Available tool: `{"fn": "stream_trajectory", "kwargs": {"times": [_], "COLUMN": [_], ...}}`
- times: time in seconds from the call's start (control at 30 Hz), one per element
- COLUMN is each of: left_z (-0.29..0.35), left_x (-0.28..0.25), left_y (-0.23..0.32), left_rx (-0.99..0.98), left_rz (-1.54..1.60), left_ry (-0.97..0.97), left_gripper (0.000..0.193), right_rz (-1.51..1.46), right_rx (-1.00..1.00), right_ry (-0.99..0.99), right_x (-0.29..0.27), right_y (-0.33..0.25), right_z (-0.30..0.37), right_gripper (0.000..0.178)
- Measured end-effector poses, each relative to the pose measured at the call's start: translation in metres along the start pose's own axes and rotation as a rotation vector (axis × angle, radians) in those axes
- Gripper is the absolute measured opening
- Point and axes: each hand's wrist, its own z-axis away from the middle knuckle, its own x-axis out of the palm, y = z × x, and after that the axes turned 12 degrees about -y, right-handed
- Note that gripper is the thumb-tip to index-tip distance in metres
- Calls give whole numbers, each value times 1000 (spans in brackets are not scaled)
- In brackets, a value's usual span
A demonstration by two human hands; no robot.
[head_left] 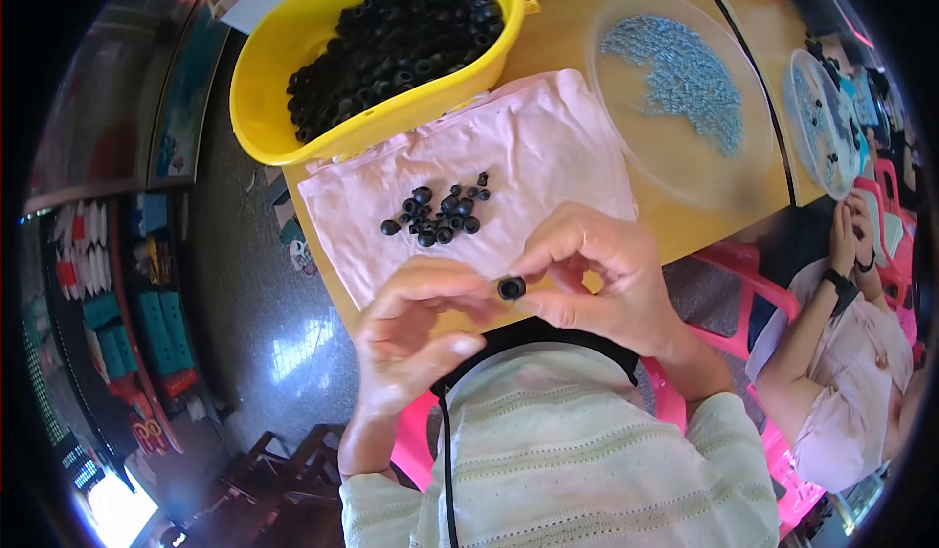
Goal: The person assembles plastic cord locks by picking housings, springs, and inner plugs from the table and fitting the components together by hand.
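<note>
Between the thumb and fingertips of my right hand (597, 274) is a small round black part (511, 288), its hollow opening showing. My left hand (411, 323) is just beside it, thumb apart from its curved fingers, with nothing held in it. The left fingertips come close to the part; whether they touch it I cannot tell. Beyond my hands, a loose cluster of similar black parts (444, 223) lies on a pale pink cloth (548, 137).
A yellow tub (259, 118) full of black parts stands behind the cloth. To its right, a clear round tray (616, 123) holds many small light-blue pieces (690, 79). Another person (841, 382) sits at the right by a second round tray (800, 108). Pink chairs (738, 264) stand nearby.
</note>
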Motion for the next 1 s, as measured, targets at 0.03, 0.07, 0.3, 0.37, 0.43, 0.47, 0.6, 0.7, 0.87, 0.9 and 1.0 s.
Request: {"fn": "stream_trajectory", "kwargs": {"times": [0.03, 0.07, 0.3, 0.37, 0.43, 0.47, 0.6, 0.7, 0.87, 0.9, 1.0], "left_z": [-3, -6, -2, -3, -2, -2, -1, 3, 9, 9, 7], "left_x": [6, 10, 2, 2, 1, 0, -5, -8, -13, -12, -7], "left_y": [-4, -7, -36, -42, -37, -35, -34, -30, -34, -35, -38], "left_rx": [-26, -51, -39, 11, 11, -2, -56, -121, -127, -119, -139], "left_rz": [62, 124, 196, 147, 147, 136, 99, 124, 130, 158, 188], "left_ry": [38, 74, 145, 206, 241, 266, 269, 303, 316, 321, 332], "left_gripper": [37, 38, 31, 27, 26, 25, 22, 22, 22, 23, 22], "right_rz": [68, 70, 25, 231, 338, 345, 512, 671, 911, 957, 1029], "right_rx": [-40, -36, -82, -76, -72, -62, -26, 45, -71, -51, -27], "right_ry": [-10, -22, 138, 105, 111, 107, 94, 121, 131, 86, 37], "right_x": [1, 4, 20, 17, 24, 25, 16, -5, -17, -17, -17], "right_y": [3, 6, 17, 11, 6, 7, 7, 24, 42, 42, 44], "right_z": [0, 1, -5, -7, -11, -11, -14, -34, -57, -58, -57], "right_gripper": [19, 19, 20, 25, 29, 29, 28, 24, 24, 25, 26]}}
